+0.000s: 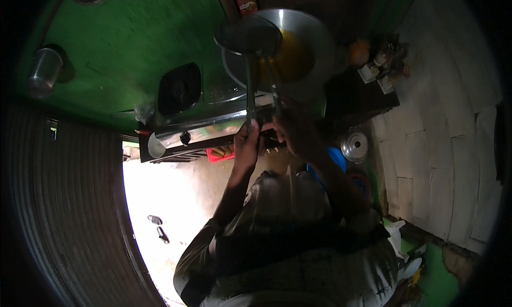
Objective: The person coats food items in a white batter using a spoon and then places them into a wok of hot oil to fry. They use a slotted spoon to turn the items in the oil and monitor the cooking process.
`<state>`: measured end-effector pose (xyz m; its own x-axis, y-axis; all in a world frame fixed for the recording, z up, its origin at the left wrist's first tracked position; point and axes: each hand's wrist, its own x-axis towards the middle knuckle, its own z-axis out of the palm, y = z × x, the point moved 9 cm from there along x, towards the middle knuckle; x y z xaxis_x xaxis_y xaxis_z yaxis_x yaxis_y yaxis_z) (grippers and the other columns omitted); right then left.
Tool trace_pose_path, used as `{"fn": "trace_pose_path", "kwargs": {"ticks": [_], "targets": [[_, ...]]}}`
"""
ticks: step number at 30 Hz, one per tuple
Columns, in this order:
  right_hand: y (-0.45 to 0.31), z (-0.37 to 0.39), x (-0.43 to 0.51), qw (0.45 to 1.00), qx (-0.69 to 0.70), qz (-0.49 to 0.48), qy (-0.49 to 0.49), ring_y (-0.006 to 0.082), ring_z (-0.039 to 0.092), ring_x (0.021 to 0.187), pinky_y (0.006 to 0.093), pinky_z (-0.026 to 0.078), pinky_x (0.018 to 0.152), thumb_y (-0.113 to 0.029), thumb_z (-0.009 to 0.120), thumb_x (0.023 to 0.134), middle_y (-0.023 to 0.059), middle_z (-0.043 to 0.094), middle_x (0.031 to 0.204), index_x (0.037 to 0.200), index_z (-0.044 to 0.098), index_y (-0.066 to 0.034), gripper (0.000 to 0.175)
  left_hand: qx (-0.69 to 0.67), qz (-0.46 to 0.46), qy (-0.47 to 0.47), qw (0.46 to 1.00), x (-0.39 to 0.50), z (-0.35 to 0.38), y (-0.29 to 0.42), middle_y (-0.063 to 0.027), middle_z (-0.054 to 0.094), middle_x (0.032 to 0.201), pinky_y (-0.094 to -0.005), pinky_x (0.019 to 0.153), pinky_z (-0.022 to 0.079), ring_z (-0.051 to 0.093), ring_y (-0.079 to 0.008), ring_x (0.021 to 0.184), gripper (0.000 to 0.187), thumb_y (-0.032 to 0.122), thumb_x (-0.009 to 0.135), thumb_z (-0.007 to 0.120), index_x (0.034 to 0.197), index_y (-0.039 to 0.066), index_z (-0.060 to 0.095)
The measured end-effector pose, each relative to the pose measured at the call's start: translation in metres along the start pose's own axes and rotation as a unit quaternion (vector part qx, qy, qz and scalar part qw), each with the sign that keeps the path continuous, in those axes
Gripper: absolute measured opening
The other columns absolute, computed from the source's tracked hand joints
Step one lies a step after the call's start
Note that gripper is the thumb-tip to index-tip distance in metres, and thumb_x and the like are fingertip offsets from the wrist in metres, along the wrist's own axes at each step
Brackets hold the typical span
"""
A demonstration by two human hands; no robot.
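Observation:
My left hand [247,141] is closed around the handle of a round, dark skimmer [248,35], held above the left part of a large metal wok [316,25]. Yellowish liquid [294,59] lies in the wok. In my right hand [294,131] is the thin handle of a utensil [273,81]; its far end meets or overlaps the skimmer's near rim, and its head cannot be made out. The wok stands over the right side of a stove [216,125], partly hidden by the skimmer.
A black square pan or burner cover [180,89] is on the stove's left side. A white bowl [156,145] sits at the left corner. Small packets [369,72] stand right of the wok. Lower down are a metal lid [355,144], a blue container [336,159] and a red tray [221,154].

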<state>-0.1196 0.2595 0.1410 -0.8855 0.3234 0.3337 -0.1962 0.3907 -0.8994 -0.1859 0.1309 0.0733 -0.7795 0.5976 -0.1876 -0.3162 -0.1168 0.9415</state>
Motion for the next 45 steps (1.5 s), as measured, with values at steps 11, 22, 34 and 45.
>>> {"fn": "trace_pose_path", "kwargs": {"ticks": [11, 22, 34, 45], "targets": [[-0.009, -0.003, 0.021, 0.972, 0.132, 0.196, -0.009, 0.0131, 0.059, 0.063, 0.0306, 0.046, 0.055, -0.016, 0.059, 0.094, 0.0068, 0.061, 0.074, 0.133, 0.049, 0.0026, 0.044, -0.035, 0.001, 0.002, 0.999, 0.013, 0.025, 0.032, 0.0034, 0.045, 0.054, -0.0227, 0.041, 0.027, 0.034, -0.0045, 0.041, 0.036, 0.041, 0.103, 0.056, 0.103, 0.005, 0.062], [-0.028, -0.055, 0.037, 0.93, 0.289, 0.205, 0.095, 0.0156, 0.066, 0.084, 0.0301, 0.054, 0.065, -0.02, 0.064, 0.092, 0.0061, 0.064, 0.096, 0.118, 0.063, -0.0008, 0.032, -0.074, -0.03, -0.065, 0.995, 0.016, 0.042, 0.045, -0.0058, 0.066, 0.076, -0.0239, 0.043, 0.031, 0.036, -0.006, 0.043, 0.043, 0.043, 0.106, 0.049, 0.115, 0.002, 0.06], [-0.003, -0.101, 0.019, 0.941, 0.146, 0.276, 0.129, 0.0163, 0.055, 0.068, 0.0352, 0.046, 0.064, -0.034, 0.054, 0.098, 0.0055, 0.06, 0.077, 0.096, 0.065, -0.0007, 0.035, -0.029, -0.011, -0.06, 0.998, 0.024, 0.068, -0.003, 0.0011, 0.059, 0.074, -0.0231, 0.042, 0.03, 0.045, -0.0069, 0.049, 0.034, 0.035, 0.108, 0.046, 0.116, 0.006, 0.061], [0.012, -0.128, 0.005, 0.982, -0.14, -0.02, 0.126, 0.0327, 0.064, 0.078, 0.0431, 0.05, 0.079, -0.012, 0.054, 0.097, 0.0168, 0.066, 0.091, 0.104, 0.062, 0.0003, 0.017, 0.05, 0.083, -0.1, 0.99, 0.005, 0.132, -0.035, -0.0044, 0.062, 0.08, -0.0247, 0.05, 0.043, 0.057, -0.0093, 0.062, 0.023, 0.022, 0.106, 0.047, 0.106, 0.002, 0.057]]}}
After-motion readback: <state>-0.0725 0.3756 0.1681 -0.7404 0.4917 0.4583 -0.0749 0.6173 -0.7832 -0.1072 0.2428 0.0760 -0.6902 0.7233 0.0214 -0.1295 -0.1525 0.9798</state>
